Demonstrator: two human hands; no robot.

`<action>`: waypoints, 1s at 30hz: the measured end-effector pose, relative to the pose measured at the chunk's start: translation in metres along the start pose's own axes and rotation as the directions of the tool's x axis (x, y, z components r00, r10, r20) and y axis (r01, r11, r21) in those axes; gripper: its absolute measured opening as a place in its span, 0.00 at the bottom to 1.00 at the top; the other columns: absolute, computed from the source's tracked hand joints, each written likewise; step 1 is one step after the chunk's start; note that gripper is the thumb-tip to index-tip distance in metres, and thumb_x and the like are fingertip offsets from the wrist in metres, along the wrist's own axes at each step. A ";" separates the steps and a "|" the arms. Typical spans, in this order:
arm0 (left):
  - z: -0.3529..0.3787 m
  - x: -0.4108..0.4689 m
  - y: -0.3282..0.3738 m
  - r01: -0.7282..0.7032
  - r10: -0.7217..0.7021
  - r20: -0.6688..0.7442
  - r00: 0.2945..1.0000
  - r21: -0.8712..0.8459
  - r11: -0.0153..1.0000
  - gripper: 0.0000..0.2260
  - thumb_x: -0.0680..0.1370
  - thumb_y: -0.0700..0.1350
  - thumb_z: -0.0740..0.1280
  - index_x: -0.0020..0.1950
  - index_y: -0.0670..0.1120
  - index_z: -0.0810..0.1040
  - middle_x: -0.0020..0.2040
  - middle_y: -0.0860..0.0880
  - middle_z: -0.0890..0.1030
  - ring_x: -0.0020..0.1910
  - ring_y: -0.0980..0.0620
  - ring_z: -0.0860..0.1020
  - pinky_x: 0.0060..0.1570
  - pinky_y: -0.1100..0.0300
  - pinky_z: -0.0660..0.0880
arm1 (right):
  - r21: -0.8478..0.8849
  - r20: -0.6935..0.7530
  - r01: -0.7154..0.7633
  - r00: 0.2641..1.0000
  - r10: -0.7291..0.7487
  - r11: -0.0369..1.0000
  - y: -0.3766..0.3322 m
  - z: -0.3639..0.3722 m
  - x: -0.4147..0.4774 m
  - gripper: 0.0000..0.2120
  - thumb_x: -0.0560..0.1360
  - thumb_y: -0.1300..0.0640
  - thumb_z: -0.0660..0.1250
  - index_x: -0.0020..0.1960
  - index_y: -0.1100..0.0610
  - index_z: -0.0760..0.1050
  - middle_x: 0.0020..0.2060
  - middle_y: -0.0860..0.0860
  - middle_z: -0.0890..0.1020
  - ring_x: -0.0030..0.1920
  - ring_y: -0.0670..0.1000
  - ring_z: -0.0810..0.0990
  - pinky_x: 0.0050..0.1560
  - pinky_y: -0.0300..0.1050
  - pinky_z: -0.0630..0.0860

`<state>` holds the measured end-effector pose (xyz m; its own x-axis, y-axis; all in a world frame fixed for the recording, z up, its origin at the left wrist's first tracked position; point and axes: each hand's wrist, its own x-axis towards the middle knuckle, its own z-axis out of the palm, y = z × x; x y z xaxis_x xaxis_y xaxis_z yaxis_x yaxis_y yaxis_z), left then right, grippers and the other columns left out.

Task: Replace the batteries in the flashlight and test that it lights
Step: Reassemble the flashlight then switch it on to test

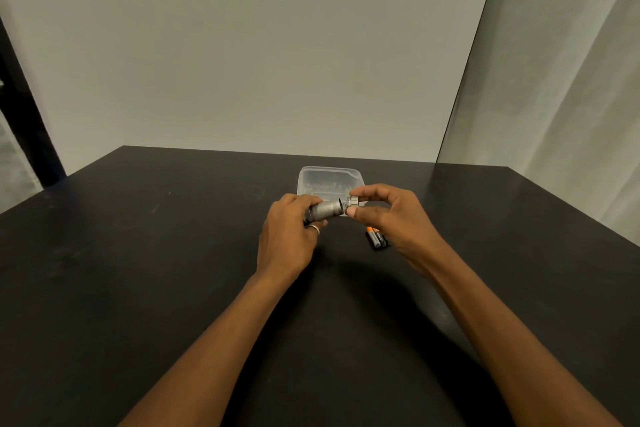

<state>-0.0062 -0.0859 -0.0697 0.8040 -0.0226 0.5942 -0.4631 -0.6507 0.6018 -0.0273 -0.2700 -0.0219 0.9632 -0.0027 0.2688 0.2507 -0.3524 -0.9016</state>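
My left hand (pixel 289 236) grips the grey knurled flashlight body (pixel 325 210), held level above the black table (pixel 173 253). My right hand (pixel 384 215) pinches the silver end cap (pixel 354 201) between thumb and fingers at the body's right end. A thin dark gap shows between cap and body. Loose black batteries with orange ends (pixel 376 238) lie on the table just below my right hand, partly hidden by it. The flashlight's head is hidden inside my left hand.
A clear plastic container (pixel 329 177) stands on the table right behind the flashlight, with small items inside that I cannot make out. A white wall rises behind the table, and a curtain hangs at the right.
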 end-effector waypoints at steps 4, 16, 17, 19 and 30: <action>0.000 -0.001 0.001 -0.010 0.010 0.008 1.000 -0.007 1.000 0.15 0.75 0.42 0.75 0.61 0.49 0.82 0.55 0.50 0.81 0.54 0.50 0.77 0.53 0.53 0.76 | -0.031 0.013 0.033 0.999 -0.033 0.999 0.004 0.000 0.000 0.13 0.74 0.64 0.75 0.58 0.57 0.83 0.50 0.52 0.86 0.50 0.49 0.85 0.53 0.39 0.82; 0.000 -0.002 0.001 -0.054 0.054 0.018 0.998 -0.005 0.999 0.15 0.74 0.39 0.75 0.60 0.49 0.83 0.55 0.49 0.82 0.53 0.50 0.76 0.51 0.60 0.71 | -0.074 0.052 0.080 0.996 -0.076 0.994 0.005 -0.002 0.000 0.15 0.71 0.64 0.78 0.55 0.52 0.84 0.50 0.50 0.87 0.51 0.47 0.86 0.59 0.45 0.82; 0.000 -0.002 0.001 -0.054 0.054 0.019 0.998 -0.005 0.999 0.15 0.74 0.40 0.75 0.60 0.49 0.83 0.55 0.49 0.82 0.53 0.50 0.76 0.51 0.59 0.72 | -0.079 0.052 0.082 0.996 -0.078 0.993 0.005 -0.002 0.000 0.14 0.71 0.63 0.78 0.54 0.51 0.84 0.50 0.50 0.87 0.51 0.47 0.86 0.59 0.45 0.82; 0.000 -0.001 0.001 -0.050 0.051 0.019 0.999 -0.010 0.999 0.15 0.74 0.40 0.75 0.60 0.49 0.83 0.55 0.49 0.82 0.53 0.50 0.76 0.52 0.58 0.73 | -0.076 0.041 0.075 0.997 -0.072 0.994 0.007 -0.001 0.001 0.14 0.71 0.62 0.78 0.54 0.50 0.84 0.49 0.50 0.87 0.50 0.48 0.86 0.59 0.46 0.82; 0.001 -0.002 0.001 -0.086 0.086 0.008 0.996 0.002 0.996 0.15 0.74 0.40 0.75 0.60 0.49 0.83 0.55 0.51 0.82 0.53 0.51 0.76 0.52 0.57 0.74 | 0.005 0.020 -0.029 0.999 0.029 1.000 0.003 0.002 -0.001 0.09 0.76 0.53 0.74 0.53 0.57 0.82 0.40 0.56 0.87 0.39 0.52 0.87 0.42 0.40 0.84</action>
<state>-0.0078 -0.0869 -0.0706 0.7641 -0.0847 0.6395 -0.5299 -0.6478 0.5473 -0.0270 -0.2697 -0.0256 0.9717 0.0054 0.2360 0.2231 -0.3475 -0.9108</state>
